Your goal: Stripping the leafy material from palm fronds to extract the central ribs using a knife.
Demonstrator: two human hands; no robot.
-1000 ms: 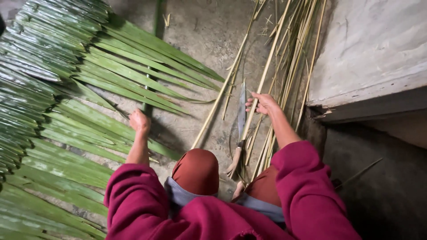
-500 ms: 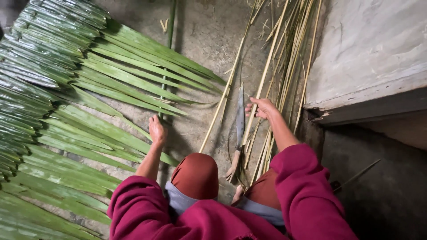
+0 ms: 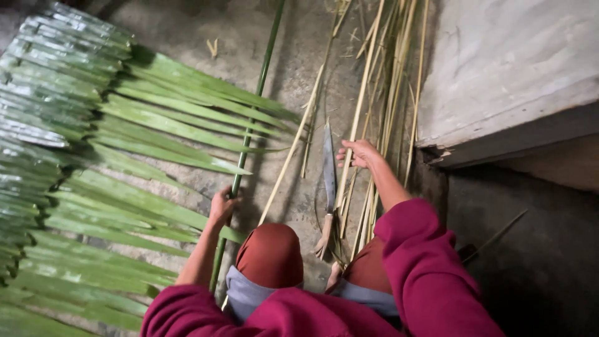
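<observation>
From the head view, the risk sits lower centre: the knife [image 3: 329, 178] lies bare on the floor, blade pointing up the frame, just beside my right hand [image 3: 357, 153] and close to my knees. If that hand slides sideways along the strips [image 3: 374, 106], it could meet the edge. The green stem [image 3: 249, 134] is long, running from my left hand [image 3: 222, 207] up to the top of the frame; swung carelessly, I think it could sweep the leaves [image 3: 125, 162] out of order or knock the knife.

My left arm reaches forward at lower left, fingers curled tight around the stem, which is lifted over the leaf tips. My right arm stretches to centre frame, palm down, fingers bent over one pale strip; whether they actually pinch it I cannot quite tell.
</observation>
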